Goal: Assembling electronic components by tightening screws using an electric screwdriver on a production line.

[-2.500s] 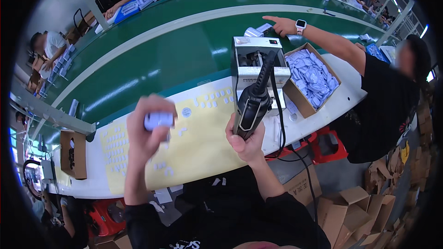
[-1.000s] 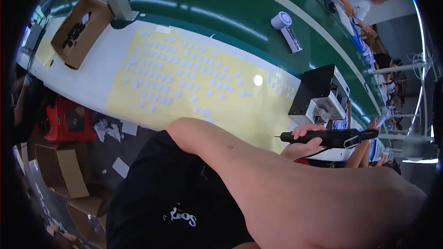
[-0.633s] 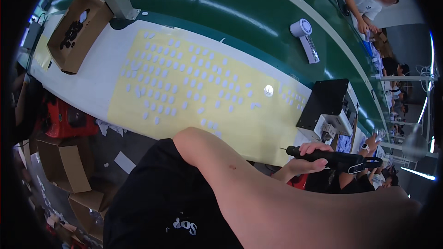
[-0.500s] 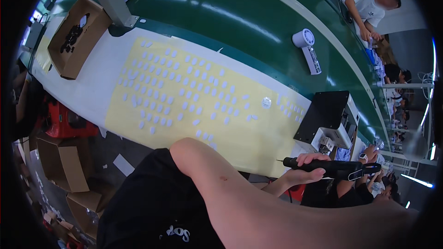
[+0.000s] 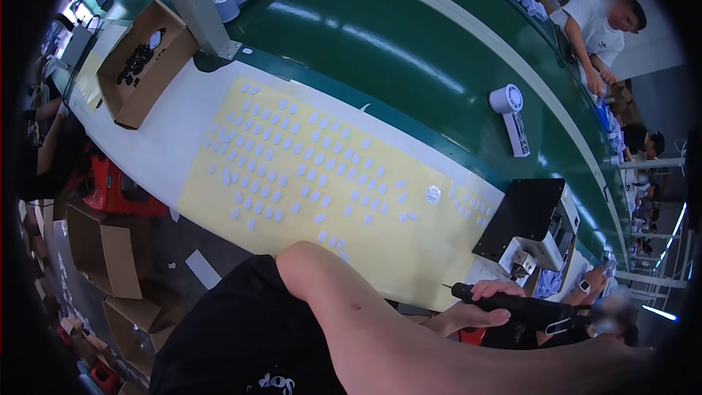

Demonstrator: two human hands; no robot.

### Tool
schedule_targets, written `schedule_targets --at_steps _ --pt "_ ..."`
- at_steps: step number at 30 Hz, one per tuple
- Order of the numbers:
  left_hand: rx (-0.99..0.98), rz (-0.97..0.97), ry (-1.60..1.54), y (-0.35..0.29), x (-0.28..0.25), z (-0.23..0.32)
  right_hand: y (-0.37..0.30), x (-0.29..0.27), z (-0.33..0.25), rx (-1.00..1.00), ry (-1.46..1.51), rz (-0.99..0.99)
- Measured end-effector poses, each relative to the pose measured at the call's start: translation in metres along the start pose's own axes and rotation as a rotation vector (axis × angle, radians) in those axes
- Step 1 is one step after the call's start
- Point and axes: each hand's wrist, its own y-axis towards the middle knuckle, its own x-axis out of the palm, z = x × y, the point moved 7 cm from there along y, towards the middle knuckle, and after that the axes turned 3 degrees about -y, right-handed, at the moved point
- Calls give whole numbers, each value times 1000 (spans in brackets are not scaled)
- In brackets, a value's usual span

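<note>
My bare right arm bends across the lower part of the view. My right hand (image 5: pixel 479 313) is closed around a black electric screwdriver (image 5: pixel 530 309), with its thin bit (image 5: pixel 447 286) pointing left above the near right edge of the table. A wire hook hangs at the screwdriver's back end. Beyond the tool lies a yellow sheet (image 5: pixel 395 267) holding rows of small white oval pieces (image 5: pixel 314 157), and one round, whitish disc (image 5: pixel 433 194). My left hand is out of view.
A black-and-white machine (image 5: pixel 523 216) stands at the table's right end. An open cardboard box (image 5: pixel 150 58) with small black parts sits at the left, by a metal post (image 5: pixel 191 7). Two white handheld fans (image 5: pixel 510 117) rest on the green surface. Other people work around the table.
The view has shifted, so the table and boxes appear lower and farther right. My right hand still grips the screwdriver and sits slightly lower in the picture.
</note>
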Motion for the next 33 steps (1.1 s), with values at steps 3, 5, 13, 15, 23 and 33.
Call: schedule_targets --at_steps 3,5,13,15,23,33 --pt "16 -39 19 2 -7 -2 -9 -14 -6 -65 -63 22" --pt "11 -55 75 4 -9 2 -8 -15 -7 -85 -61 14" --pt "11 -161 270 19 -16 9 -11 -25 -7 -66 -76 77" --pt "15 -193 311 22 -18 10 -16 -32 -3 -91 -43 37" --pt "26 -252 472 33 -34 12 -30 -42 -7 -108 -2 40" --pt "-87 -373 590 33 -30 3 -22 -24 -4 -116 114 -37"
